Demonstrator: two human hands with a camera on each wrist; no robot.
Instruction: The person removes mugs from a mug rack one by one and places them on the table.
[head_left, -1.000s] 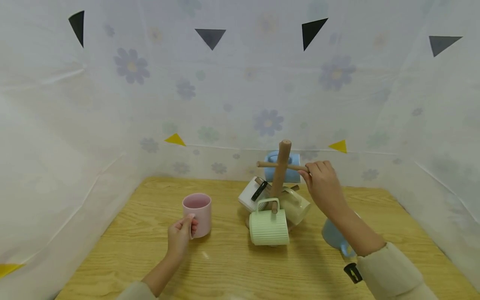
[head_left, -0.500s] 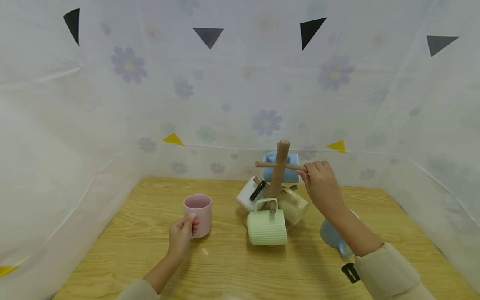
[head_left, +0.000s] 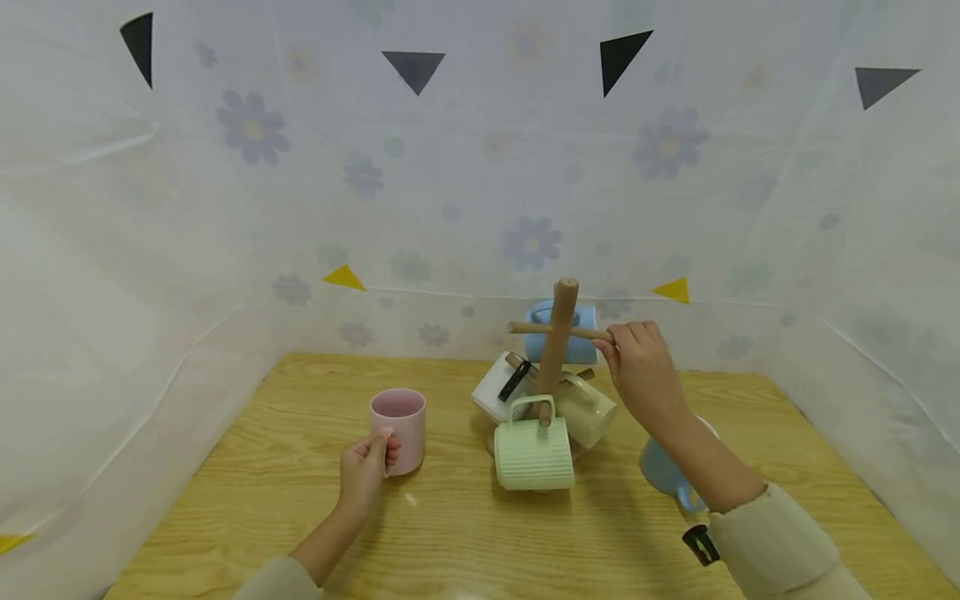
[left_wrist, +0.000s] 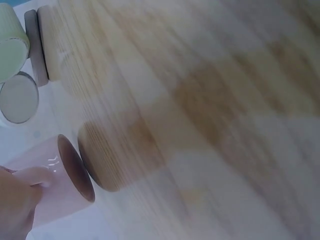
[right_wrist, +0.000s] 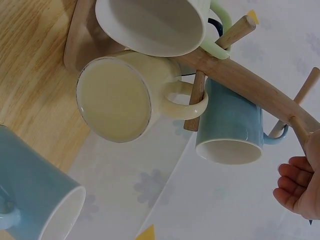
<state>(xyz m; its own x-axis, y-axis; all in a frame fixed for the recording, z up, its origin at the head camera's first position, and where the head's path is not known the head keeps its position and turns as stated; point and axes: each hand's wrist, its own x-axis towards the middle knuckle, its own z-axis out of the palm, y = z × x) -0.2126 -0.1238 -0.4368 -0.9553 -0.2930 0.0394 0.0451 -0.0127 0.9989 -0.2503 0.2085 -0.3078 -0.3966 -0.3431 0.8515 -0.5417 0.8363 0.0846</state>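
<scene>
Pink mug [head_left: 408, 443] just right of left hand's [head_left: 361, 477] fingers, which pinch its handle. Left wrist view shows its underside, so it's off the table [head_left: 450, 542]; head view shows inside its mouth instead. Right hand's [head_left: 647, 371] fingers are curled, pinching a peg of the wooden rack [head_left: 553, 358]. Left of those fingers hang green [head_left: 534, 457], white [head_left: 497, 392], cream [head_left: 588, 418] and blue [head_left: 583, 352] mugs. Second blue mug [head_left: 660, 465] below them, part-hidden by the forearm in head view; right wrist view shows both blue mugs' mouths.
</scene>
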